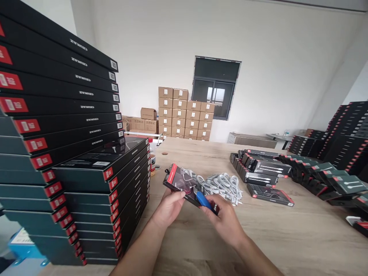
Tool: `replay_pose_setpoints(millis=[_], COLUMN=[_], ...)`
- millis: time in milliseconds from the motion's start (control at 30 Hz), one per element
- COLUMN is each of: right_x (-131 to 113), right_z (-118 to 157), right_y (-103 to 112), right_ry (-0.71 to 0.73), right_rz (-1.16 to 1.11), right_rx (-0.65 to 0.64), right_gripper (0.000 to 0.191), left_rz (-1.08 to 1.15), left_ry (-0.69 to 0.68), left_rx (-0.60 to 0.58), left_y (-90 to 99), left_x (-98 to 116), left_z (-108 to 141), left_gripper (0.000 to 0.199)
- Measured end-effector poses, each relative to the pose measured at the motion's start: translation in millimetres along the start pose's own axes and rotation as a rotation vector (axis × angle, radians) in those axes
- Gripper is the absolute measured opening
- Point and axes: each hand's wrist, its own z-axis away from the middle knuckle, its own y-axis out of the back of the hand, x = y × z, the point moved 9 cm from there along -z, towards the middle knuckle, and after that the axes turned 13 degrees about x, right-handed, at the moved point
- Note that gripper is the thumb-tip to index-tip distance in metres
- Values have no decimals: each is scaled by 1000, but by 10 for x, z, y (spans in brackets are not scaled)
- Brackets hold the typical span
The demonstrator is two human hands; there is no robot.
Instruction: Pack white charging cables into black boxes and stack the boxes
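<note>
My left hand (171,207) grips a slim black-and-red cable box (179,179) by its near left side, the thumb lying on its front. The box is tilted up off the table, and a light cable is pictured on it. In my right hand (222,218) is a blue box cutter (205,201), its tip against the box's right end. Whether a blade is out, I cannot tell. Just behind both hands lies a pile of coiled grey-white cables (224,185) on the wooden table.
Tall stacks of black boxes (94,96) rise close on the left. On the right, more boxes (267,168) are piled, with a flat one (270,194) in front and leaning rows (339,180) beyond. Brown cartons (179,113) stand by the far wall, past the table (184,149).
</note>
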Motion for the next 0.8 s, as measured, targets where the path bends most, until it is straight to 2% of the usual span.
replay_pose_setpoints(millis=[100, 233, 367, 467, 533, 600, 667, 733, 800], right_x=[-4, 39, 191, 415, 544, 610, 612, 558, 468], right_z=[23, 50, -33, -135, -197, -254, -287, -272, -182], right_y=[-48, -117, -14, 227, 407, 523, 552, 475, 305], right_ry=[-41, -159, -261, -345, -379, -382, -368, -347, -324], right_rz=[-32, -133, -205, -212, -191, -184, -189, -176, -136], right_rx=[-32, -28, 143, 330, 415, 423, 368, 242, 45], right_gripper=[15, 17, 26, 38, 45, 46, 43, 39, 44], left_rz=[-57, -207, -332, -333, -303, -230, -138, -55, 0], left_ry=[-27, -49, 31, 149, 194, 197, 238, 294, 307], left_rx=[-2, -72, -166, -286, -306, -191, 4, 187, 300], left_y=[-10, -47, -135, -239, -245, -145, 25, 170, 239], left_x=[-23, -63, -143, -244, -286, -278, -286, -291, -249], left_z=[5, 29, 135, 262, 286, 211, 116, 64, 46], left_gripper=[54, 34, 36, 42, 43, 39, 31, 26, 26])
